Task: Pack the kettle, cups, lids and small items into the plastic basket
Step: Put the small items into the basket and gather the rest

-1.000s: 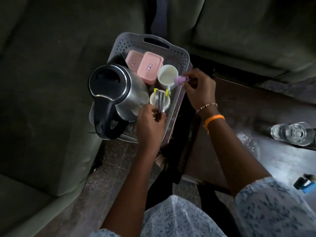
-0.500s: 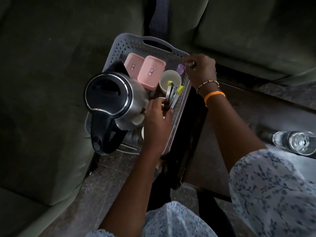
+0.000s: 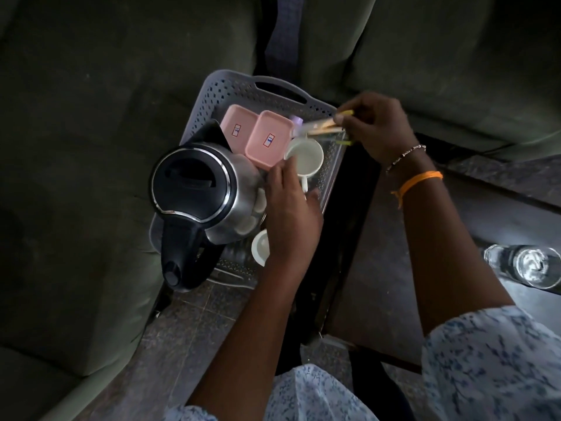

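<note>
1. Between two dark sofas, the plastic basket (image 3: pixel 274 88) already holds the kettle (image 3: pixel 200 189) at its left, two pink lids (image 3: pixel 256 135) at the far side and a white cup (image 3: pixel 305 154) at right; a second cup (image 3: pixel 261 247) sits near.
2. Right hand (image 3: pixel 376 126) pinches a blurred bundle of yellow-tipped small items (image 3: pixel 326 127) over the far right corner; left hand (image 3: pixel 291 208), grip loosely spread, rests over the cups.
3. Packing looks nearly done; the bundle remains unplaced, and a glass bottle (image 3: pixel 525 265) lies on the bench (image 3: pixel 425 268) at right.
</note>
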`<state>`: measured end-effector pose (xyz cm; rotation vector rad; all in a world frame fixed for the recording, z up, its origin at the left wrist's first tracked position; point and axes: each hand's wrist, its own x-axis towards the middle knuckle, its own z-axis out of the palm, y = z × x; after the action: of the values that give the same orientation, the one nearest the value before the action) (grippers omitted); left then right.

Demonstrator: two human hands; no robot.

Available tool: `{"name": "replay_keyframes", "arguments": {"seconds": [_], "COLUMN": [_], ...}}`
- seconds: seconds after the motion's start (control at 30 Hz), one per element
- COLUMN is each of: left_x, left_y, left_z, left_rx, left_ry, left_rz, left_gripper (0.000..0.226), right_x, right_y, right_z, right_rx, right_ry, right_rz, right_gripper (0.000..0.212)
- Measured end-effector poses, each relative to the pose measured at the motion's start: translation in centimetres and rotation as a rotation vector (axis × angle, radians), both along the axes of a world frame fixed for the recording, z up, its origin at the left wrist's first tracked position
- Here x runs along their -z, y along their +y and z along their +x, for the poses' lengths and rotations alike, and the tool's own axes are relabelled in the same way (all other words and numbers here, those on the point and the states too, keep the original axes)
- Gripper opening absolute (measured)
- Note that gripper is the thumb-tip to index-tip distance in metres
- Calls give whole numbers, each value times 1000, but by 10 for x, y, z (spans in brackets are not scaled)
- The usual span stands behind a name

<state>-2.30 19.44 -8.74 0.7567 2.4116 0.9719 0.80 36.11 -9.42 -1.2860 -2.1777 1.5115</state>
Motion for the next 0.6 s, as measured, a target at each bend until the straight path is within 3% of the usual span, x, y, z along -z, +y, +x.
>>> {"name": "replay_keyframes", "arguments": {"seconds": [0.1, 0.2, 0.37, 0.6], "left_x": [2, 7, 11, 13], "left_y": [-4, -8, -14, -16], "left_z": [2, 1, -3, -8], "left_rx": [54, 85, 101, 130], "left_ry": [19, -2, 18, 6], "left_rz": [-13, -25, -30, -43], "left_gripper": [42, 33, 25, 31], "right_x": [4, 13, 28, 43], "right_y": [1, -1, -6, -11], "right_z": [-12, -20, -32, -51], "right_rx": [94, 26, -62, -257], "right_ry": [-7, -100, -290, -439], "right_rz": [224, 398, 457, 534], "right_gripper": [22, 18, 18, 27]}}
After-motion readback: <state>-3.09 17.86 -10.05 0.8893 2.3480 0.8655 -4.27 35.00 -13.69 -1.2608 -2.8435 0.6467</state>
